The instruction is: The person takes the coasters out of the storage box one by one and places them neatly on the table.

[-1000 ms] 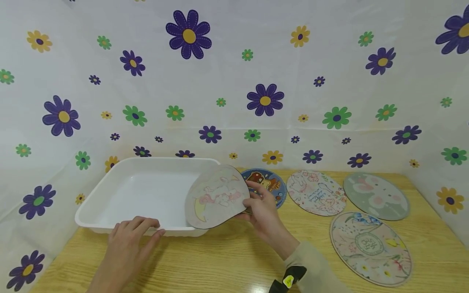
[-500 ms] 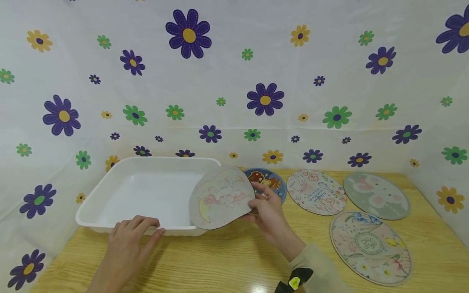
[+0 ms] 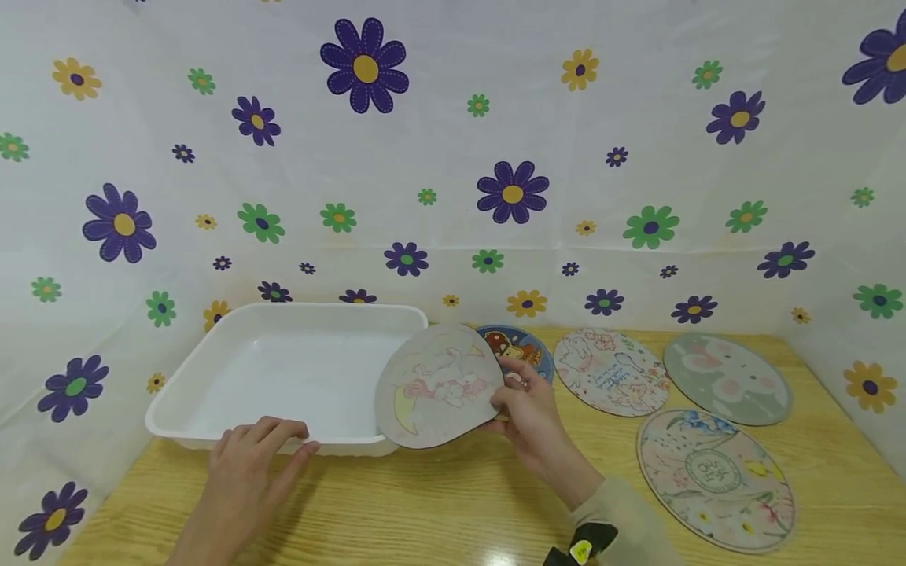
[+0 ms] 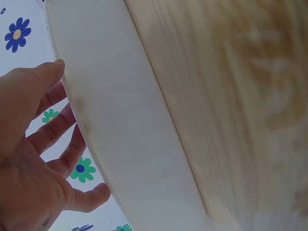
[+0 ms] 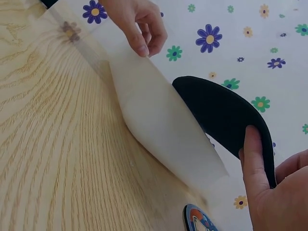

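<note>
A round mouse pad point(image 3: 435, 385), pale with a pink cartoon print and a yellow moon, hangs bent beside the front right corner of a white plastic tray point(image 3: 159, 420). My right hand point(image 3: 534, 417) grips its right edge, thumb on the printed face. The right wrist view shows the pad's black underside point(image 5: 221, 113) with fingers of my right hand against it. My left hand point(image 3: 248, 464) holds the tray's front rim. In the left wrist view, the fingers of my left hand point(image 4: 33, 154) reach over that rim, with the thumb on the near side.
On the wooden table point(image 3: 396, 519) lie more round pads: a blue one point(image 3: 534, 358) partly hidden behind the held pad, a floral one point(image 3: 612, 373), a grey-green one point(image 3: 729, 381) and a larger flowered one point(image 3: 715, 479). A flower-printed cloth point(image 3: 425, 118) hangs behind.
My right hand has drawn the held pad slightly to the right and down, uncovering more of the tray's right corner. My left hand stays on the rim.
</note>
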A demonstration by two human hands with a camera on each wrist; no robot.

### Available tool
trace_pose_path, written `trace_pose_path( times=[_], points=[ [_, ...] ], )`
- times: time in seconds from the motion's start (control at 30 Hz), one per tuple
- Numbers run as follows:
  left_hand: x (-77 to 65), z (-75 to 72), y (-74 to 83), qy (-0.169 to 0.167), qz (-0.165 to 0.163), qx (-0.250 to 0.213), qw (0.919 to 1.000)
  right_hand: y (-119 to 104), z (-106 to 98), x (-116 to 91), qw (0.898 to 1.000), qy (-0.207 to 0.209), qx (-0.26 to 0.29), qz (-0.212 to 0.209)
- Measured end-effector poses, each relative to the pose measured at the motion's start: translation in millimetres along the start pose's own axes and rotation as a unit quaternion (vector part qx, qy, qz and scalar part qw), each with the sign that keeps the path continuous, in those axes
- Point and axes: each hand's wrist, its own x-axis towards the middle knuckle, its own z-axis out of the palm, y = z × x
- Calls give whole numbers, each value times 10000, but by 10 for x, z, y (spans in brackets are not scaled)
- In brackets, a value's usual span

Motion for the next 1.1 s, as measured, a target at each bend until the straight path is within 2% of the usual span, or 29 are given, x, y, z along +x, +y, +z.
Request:
trace_pose_path(
  times=[0.2,0.57,0.83,1.1],
  points=[
    [4,-3,4,223,135,11,9997,-19,-41,-20,9998,-28,-177,-54],
    [16,-5,8,158,78,-20,9998,-41,-74,-54,9985,-173,-523,-77],
    [6,7,-1,58,15,-48,10000,-48,-101,-72,9985,-237,-491,-53],
    [-4,-1,-8,148,80,4,9999,-92,-107,-76,9990,-247,-374,19]
  ],
)
